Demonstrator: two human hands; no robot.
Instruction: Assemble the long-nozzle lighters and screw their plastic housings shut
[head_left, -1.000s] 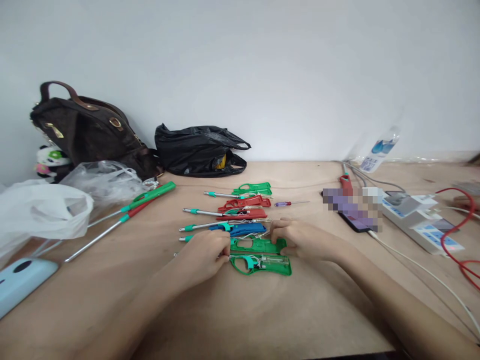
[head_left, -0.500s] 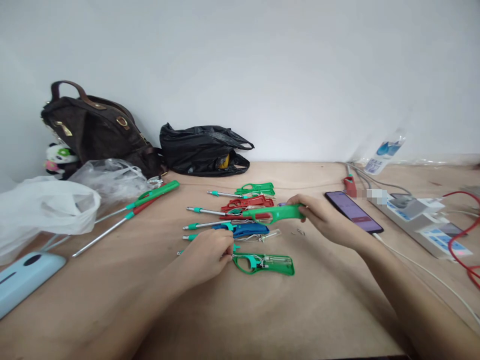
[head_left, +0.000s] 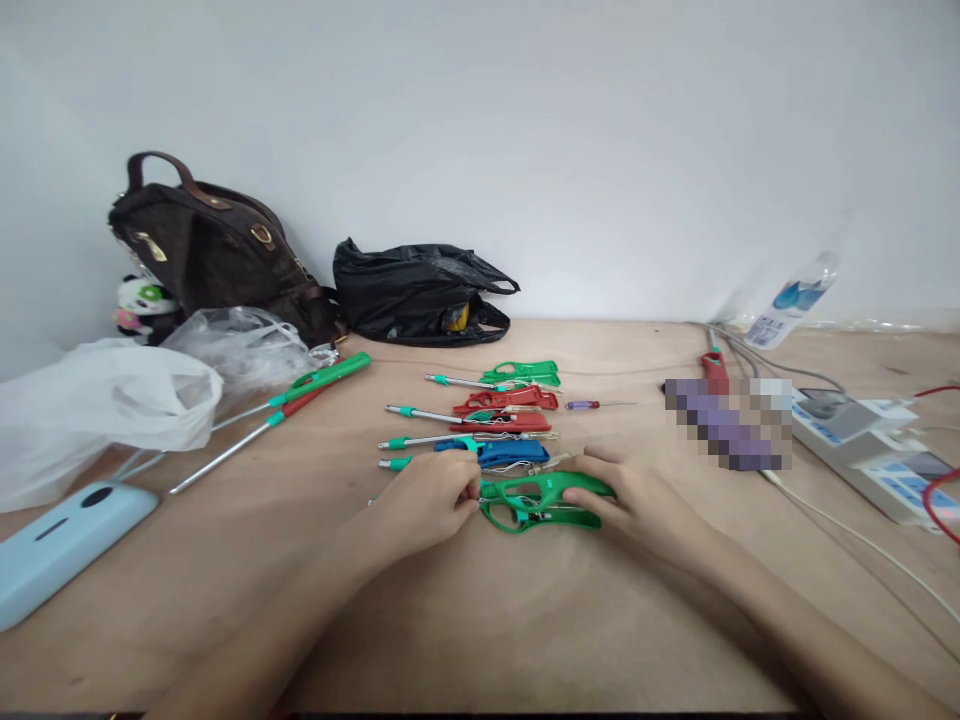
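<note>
My left hand (head_left: 431, 492) is closed in a pinch at the front end of a green lighter; the metal tube is mostly hidden behind it. The lower green casing half (head_left: 566, 519) lies on the table, with white wires and a teal trigger inside. In my right hand (head_left: 637, 492) is the other green casing half (head_left: 536, 490), gripped at its handle end and held over the lower half, a gap showing between them. Beyond my hands lie a blue opened lighter (head_left: 499, 453), red casing parts (head_left: 510, 398) and another green casing (head_left: 525, 373), with metal tubes pointing left.
A purple-handled screwdriver (head_left: 583, 405) lies behind my right hand. Long green and red lighters (head_left: 326, 377), plastic bags (head_left: 112, 395) and a light blue device (head_left: 71, 545) are at left. A backpack (head_left: 217, 250) and black bag (head_left: 412, 290) stand behind; a power strip (head_left: 847, 450) sits right.
My right hand has brought the green casing half down and toward me, over the lower half. My left hand keeps its pinch. The screwdriver shows fully now, and the view has shifted slightly.
</note>
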